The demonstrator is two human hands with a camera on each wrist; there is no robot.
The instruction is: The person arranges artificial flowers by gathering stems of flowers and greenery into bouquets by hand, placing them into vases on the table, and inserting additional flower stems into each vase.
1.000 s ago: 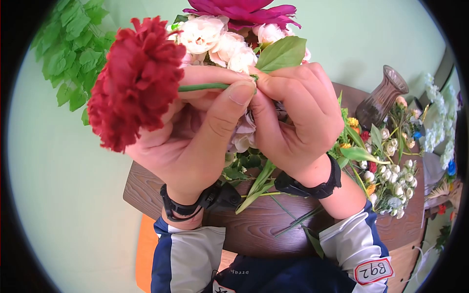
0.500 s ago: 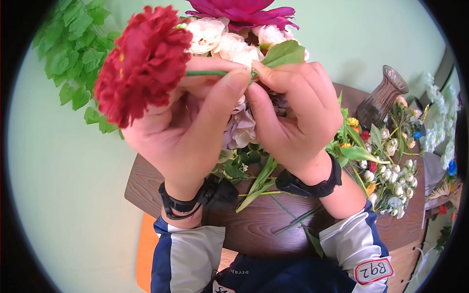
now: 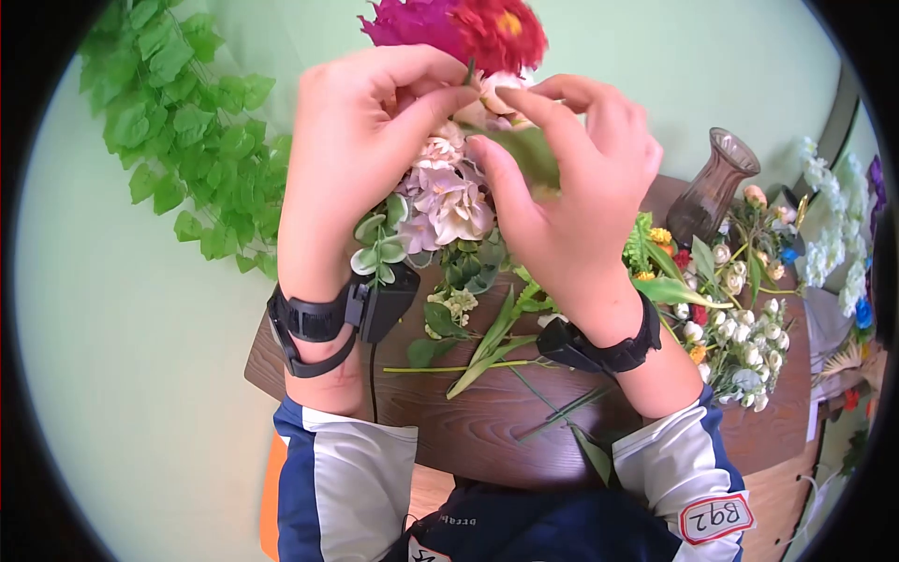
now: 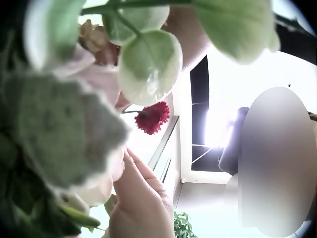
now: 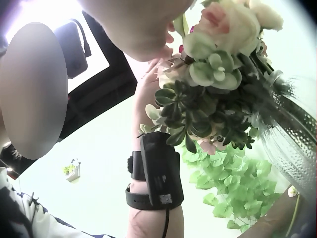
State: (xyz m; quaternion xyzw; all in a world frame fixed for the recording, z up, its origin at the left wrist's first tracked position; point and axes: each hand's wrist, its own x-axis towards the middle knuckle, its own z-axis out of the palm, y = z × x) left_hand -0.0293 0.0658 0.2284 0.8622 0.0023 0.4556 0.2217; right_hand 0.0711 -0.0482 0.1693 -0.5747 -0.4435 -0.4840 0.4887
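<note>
My left hand [image 3: 375, 122] pinches the green stem of a red ruffled artificial flower [image 3: 506, 33], which stands at the top of the bouquet in front of a magenta flower [image 3: 412, 23]. To its right, my right hand [image 3: 585, 178] has thumb and forefinger apart, beside a broad green leaf [image 3: 529, 155]. Between the hands the bouquet shows lavender hydrangea-like petals [image 3: 449, 201]. In the right wrist view pale roses [image 5: 228, 27] and dark green leaves [image 5: 193, 109] rise from a clear glass vase [image 5: 292, 139].
Cut stems and a long leaf [image 3: 482, 351] lie on the dark wooden table [image 3: 449, 440]. A brown glass vase [image 3: 712, 187] and a pile of small white flowers [image 3: 754, 347] are on the right. A leafy green vine [image 3: 197, 131] hangs at left.
The red flower has moved from the left side to the top of the bouquet, carried by my left hand. My right thumb and forefinger have parted from the stem.
</note>
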